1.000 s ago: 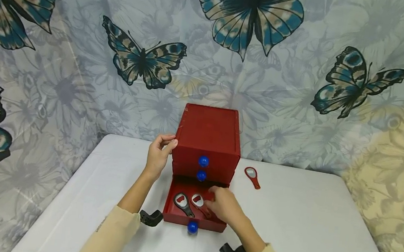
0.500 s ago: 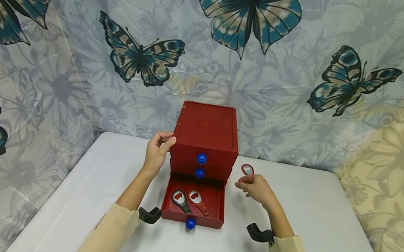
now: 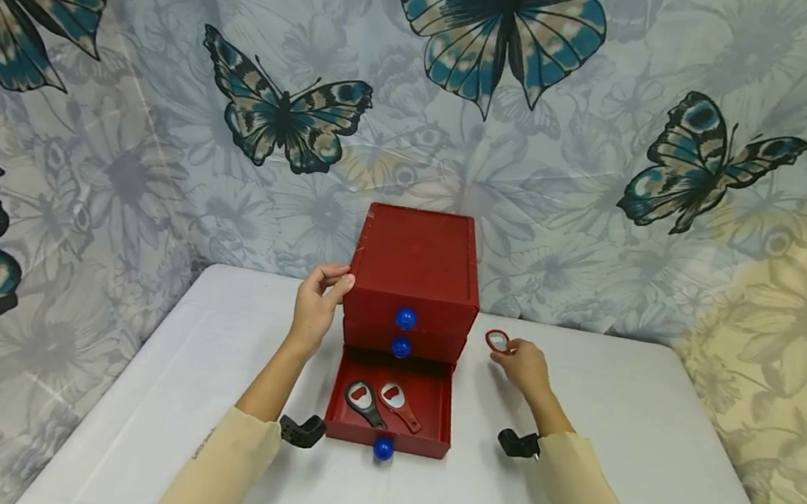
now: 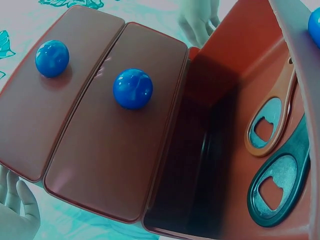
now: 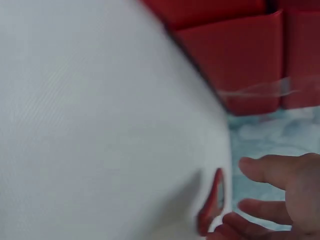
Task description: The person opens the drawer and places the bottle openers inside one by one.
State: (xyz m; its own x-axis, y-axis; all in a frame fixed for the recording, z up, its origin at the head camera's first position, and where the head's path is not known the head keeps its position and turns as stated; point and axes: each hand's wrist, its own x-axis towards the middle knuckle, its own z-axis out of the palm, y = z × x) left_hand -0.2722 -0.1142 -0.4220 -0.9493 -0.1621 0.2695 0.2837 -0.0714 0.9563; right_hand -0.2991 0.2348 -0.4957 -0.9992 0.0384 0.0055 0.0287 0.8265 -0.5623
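Note:
My left hand (image 3: 313, 308) rests its fingers against the left side of a small red drawer cabinet (image 3: 418, 254). Beyond the cabinet's right side, my right hand (image 3: 527, 368) is at a red bottle opener (image 3: 497, 341) on the table, covering its handle in the head view. The right wrist view has the thumb apart from the fingers, fingertips beside the opener. Inside the pulled-out bottom drawer (image 3: 437, 424) lie a black bottle opener (image 4: 280, 190) and another red bottle opener (image 4: 270, 120), side by side.
The two upper drawers are closed, each with a round blue knob (image 4: 133, 89). Another blue knob (image 3: 383, 449) sits on the open drawer's front. A white cloth covers the table (image 3: 616, 429). Behind it hangs a butterfly-print fabric backdrop (image 3: 561, 263).
My right hand has moved from over the open drawer, right and back to the red bottle opener on the table. My left hand has stayed at the cabinet's side.

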